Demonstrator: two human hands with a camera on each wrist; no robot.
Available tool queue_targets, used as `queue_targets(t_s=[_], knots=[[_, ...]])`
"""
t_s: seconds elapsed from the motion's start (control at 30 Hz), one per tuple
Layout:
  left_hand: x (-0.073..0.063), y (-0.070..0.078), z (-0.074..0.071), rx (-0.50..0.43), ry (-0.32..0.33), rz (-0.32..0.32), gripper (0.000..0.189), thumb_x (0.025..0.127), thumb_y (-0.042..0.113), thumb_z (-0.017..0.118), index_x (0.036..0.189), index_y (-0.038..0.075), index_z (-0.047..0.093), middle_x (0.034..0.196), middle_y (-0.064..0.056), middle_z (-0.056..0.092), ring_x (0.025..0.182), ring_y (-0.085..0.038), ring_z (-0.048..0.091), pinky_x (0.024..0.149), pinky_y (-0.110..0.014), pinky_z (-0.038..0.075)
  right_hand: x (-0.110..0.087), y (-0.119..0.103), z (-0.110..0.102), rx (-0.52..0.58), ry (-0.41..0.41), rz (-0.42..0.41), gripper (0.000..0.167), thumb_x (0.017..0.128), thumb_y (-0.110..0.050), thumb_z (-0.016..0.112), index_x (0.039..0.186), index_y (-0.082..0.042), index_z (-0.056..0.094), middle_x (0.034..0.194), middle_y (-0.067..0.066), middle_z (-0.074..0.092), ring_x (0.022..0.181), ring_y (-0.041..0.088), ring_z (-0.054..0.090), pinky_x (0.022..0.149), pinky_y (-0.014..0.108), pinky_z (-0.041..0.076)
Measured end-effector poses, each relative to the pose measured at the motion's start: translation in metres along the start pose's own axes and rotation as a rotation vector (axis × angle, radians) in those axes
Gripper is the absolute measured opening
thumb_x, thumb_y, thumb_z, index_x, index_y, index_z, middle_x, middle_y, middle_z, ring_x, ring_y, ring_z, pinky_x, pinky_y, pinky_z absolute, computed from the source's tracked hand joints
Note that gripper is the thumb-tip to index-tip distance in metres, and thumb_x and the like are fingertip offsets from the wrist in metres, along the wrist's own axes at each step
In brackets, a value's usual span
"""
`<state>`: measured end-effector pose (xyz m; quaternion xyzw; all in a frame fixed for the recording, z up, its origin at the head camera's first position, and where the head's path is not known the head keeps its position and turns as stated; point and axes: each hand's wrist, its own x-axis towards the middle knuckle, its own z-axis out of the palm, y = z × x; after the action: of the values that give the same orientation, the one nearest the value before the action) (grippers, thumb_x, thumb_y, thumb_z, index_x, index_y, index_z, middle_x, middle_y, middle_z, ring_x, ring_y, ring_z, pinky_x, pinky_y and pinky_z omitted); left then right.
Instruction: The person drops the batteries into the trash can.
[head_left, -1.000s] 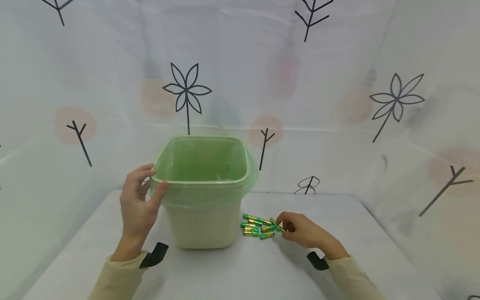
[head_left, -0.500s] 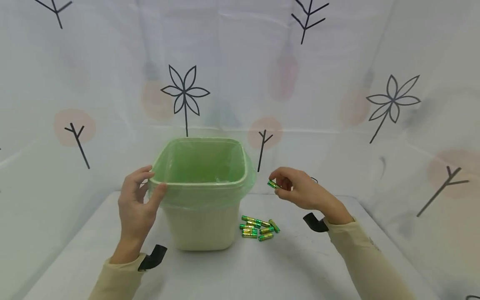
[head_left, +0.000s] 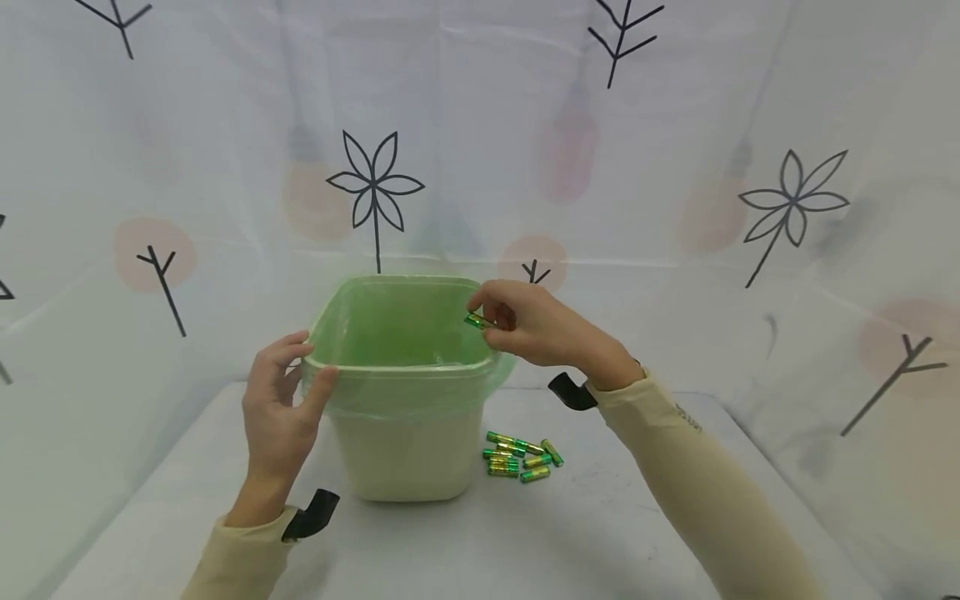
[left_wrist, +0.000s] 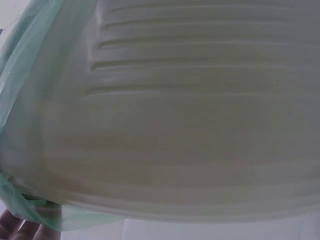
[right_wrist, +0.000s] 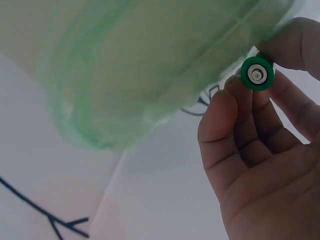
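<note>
A pale green trash bin [head_left: 408, 458] stands on the white table, lined with a translucent green bag [head_left: 405, 393] folded over its rim. My left hand [head_left: 279, 421] holds the bin's left rim at the near corner, thumb in front and fingertips over the edge. Between thumb and fingers of my right hand [head_left: 543, 327] is a green and gold battery [head_left: 476, 320], at the bin's right rim. In the right wrist view the battery's round end [right_wrist: 257, 75] faces the camera. The left wrist view shows mostly the bin's ribbed wall [left_wrist: 190, 130].
Several more green and gold batteries [head_left: 503, 456] lie in a loose group on the table [head_left: 420, 554], right of the bin's base. A white cloth backdrop [head_left: 465, 125] with drawn flowers and twigs rises behind the table.
My right hand has picked a battery from the group, lifted it and carried it left to the bin's right rim. My left hand has stayed on the bin.
</note>
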<state>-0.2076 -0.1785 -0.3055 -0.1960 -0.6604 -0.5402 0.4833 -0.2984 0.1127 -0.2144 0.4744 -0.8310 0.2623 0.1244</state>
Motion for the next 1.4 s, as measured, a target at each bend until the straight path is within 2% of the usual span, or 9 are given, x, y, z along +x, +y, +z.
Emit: queue_targets(t_s=[0.37,0.57,0.67,0.83,1.0,1.17,1.3,1.4], knots=[[-0.001,0.000,0.001,0.024,-0.008,0.004,0.034,0.076,-0.016,0.066,0.107,-0.020,0.052,0.120,-0.033,0.050,0.113,-0.024,0.055,0.095,-0.019,0.050,0.047,-0.012,0.025,0.000,-0.141,-0.042,0.029,0.085,-0.005,0.056,0.113,-0.010,0.062,0.078,-0.001,0.052,0.068,0.012,0.045,0.064,0.026,0.044],[-0.002,-0.017,-0.002,0.009,-0.001,0.006,0.037,0.074,-0.015,0.069,0.108,-0.016,0.055,0.123,-0.026,0.052,0.113,-0.026,0.055,0.095,-0.020,0.050,0.059,-0.011,0.036,-0.017,-0.192,-0.047,0.032,0.084,-0.003,0.056,0.113,-0.014,0.063,0.078,-0.002,0.054,0.070,0.011,0.045,0.066,0.024,0.044],[-0.003,-0.026,-0.003,0.011,-0.002,-0.001,0.037,0.075,-0.013,0.071,0.109,-0.013,0.056,0.124,-0.020,0.054,0.114,-0.026,0.054,0.095,-0.021,0.050,0.062,-0.012,0.040,-0.016,-0.209,-0.033,0.032,0.083,-0.003,0.056,0.113,-0.015,0.063,0.080,-0.001,0.056,0.071,0.011,0.047,0.067,0.024,0.046],[-0.004,-0.030,-0.005,0.028,-0.015,-0.009,0.037,0.078,-0.008,0.071,0.111,-0.011,0.057,0.126,-0.015,0.054,0.116,-0.027,0.054,0.096,-0.022,0.050,0.064,-0.011,0.043,-0.011,-0.231,-0.021,0.033,0.085,-0.004,0.056,0.115,-0.016,0.062,0.087,-0.002,0.058,0.075,0.011,0.050,0.069,0.025,0.048],[-0.002,-0.025,-0.003,0.010,-0.012,0.003,0.037,0.077,-0.011,0.071,0.110,-0.013,0.056,0.124,-0.019,0.054,0.115,-0.026,0.054,0.096,-0.022,0.050,0.064,-0.011,0.043,-0.023,-0.231,-0.012,0.032,0.085,-0.004,0.057,0.116,-0.014,0.062,0.090,-0.002,0.058,0.077,0.012,0.051,0.070,0.025,0.049],[0.001,-0.009,0.000,0.020,-0.017,0.017,0.037,0.075,-0.015,0.068,0.109,-0.018,0.054,0.122,-0.028,0.052,0.113,-0.028,0.054,0.096,-0.020,0.050,0.063,-0.012,0.043,-0.042,-0.226,0.011,0.030,0.087,-0.009,0.059,0.117,-0.014,0.061,0.095,-0.003,0.058,0.079,0.011,0.052,0.071,0.025,0.050],[-0.002,-0.016,-0.003,0.047,-0.028,0.012,0.037,0.077,-0.012,0.070,0.111,-0.015,0.055,0.124,-0.023,0.052,0.115,-0.026,0.054,0.097,-0.020,0.049,0.061,-0.012,0.043,-0.052,-0.206,0.008,0.026,0.090,-0.013,0.059,0.116,-0.014,0.061,0.094,-0.003,0.059,0.079,0.011,0.053,0.070,0.024,0.050],[-0.002,-0.014,-0.002,0.045,-0.023,0.015,0.036,0.078,-0.011,0.069,0.110,-0.016,0.054,0.124,-0.024,0.052,0.115,-0.024,0.054,0.097,-0.020,0.049,0.056,-0.012,0.036,-0.041,-0.156,0.016,0.023,0.092,-0.017,0.058,0.114,-0.013,0.062,0.092,-0.004,0.060,0.077,0.011,0.053,0.069,0.025,0.050]])
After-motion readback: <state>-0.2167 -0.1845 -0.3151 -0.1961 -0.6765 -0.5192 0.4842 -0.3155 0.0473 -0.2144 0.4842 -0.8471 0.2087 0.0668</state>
